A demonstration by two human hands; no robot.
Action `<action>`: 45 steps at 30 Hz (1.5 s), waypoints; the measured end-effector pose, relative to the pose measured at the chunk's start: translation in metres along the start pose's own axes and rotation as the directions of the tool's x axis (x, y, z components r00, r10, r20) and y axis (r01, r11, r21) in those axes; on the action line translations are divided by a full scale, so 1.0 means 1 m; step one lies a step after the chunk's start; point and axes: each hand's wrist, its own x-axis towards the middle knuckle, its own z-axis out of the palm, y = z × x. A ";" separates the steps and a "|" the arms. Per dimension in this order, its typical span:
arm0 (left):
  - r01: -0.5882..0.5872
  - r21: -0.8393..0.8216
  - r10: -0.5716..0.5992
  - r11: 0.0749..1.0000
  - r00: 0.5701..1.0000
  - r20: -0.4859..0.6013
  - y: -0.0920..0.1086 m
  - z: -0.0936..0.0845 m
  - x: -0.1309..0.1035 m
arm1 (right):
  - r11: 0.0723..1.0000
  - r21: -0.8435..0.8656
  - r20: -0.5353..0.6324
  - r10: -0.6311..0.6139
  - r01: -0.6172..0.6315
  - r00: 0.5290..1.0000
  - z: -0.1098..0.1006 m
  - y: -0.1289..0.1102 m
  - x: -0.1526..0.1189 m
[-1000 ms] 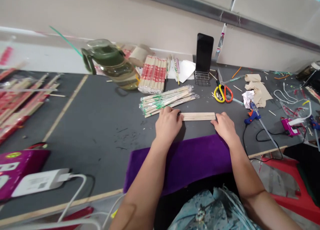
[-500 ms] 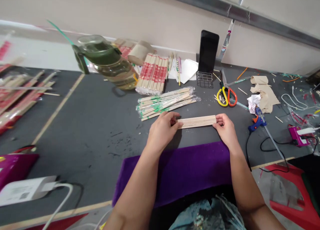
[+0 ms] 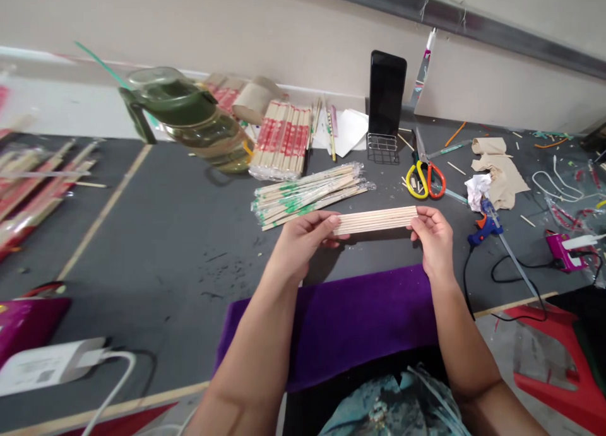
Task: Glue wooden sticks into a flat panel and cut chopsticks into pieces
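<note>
The left hand (image 3: pixel 303 241) has its thumb on top and its other fingers curled under, pinched almost shut on the left end of a flat row of pale wooden sticks (image 3: pixel 375 221). The right hand (image 3: pixel 435 241) pinches the right end the same way, its fingers just as far apart as the row is thick. The row lies side to side between the hands, over the dark grey table (image 3: pixel 175 234).

Nearer than the row, a long purple soft cloth (image 3: pixel 360 316) lies along the near edge. Just past the left hand are thin sticks in clear wrap with green marks (image 3: pixel 312 194). Farther back is a pack of sticks with red paper bands (image 3: pixel 284 139), and left of it a see-through jug with a green top (image 3: pixel 203 127).

A black phone (image 3: pixel 387 92) stands up in a small wire stand (image 3: pixel 382 148) at the far side. To its right are scissors with one yellow and one red handle (image 3: pixel 425 178). A blue glue gun (image 3: pixel 483 229) lies right of the right hand, by torn brown paper (image 3: pixel 506 182).

Little bits and dark specks dot the table. Behind it is a pale wall (image 3: pixel 237 26) with a grey metal bar (image 3: pixel 402 8). A red plastic stool (image 3: pixel 549 376) is at the near right.
</note>
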 end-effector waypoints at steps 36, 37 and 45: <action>-0.542 0.751 0.326 0.377 0.836 0.441 -0.014 0.013 -0.005 | 0.614 -0.734 0.290 -0.103 0.290 0.952 -0.030 0.001 0.007; -0.547 0.757 0.322 0.358 0.833 0.450 -0.015 0.013 -0.005 | 0.605 -0.737 0.309 -0.094 0.301 0.946 -0.029 0.000 0.007; -0.560 0.760 0.339 0.331 0.822 0.458 -0.016 0.013 -0.007 | 0.594 -0.742 0.334 -0.076 0.312 0.940 -0.034 0.003 0.007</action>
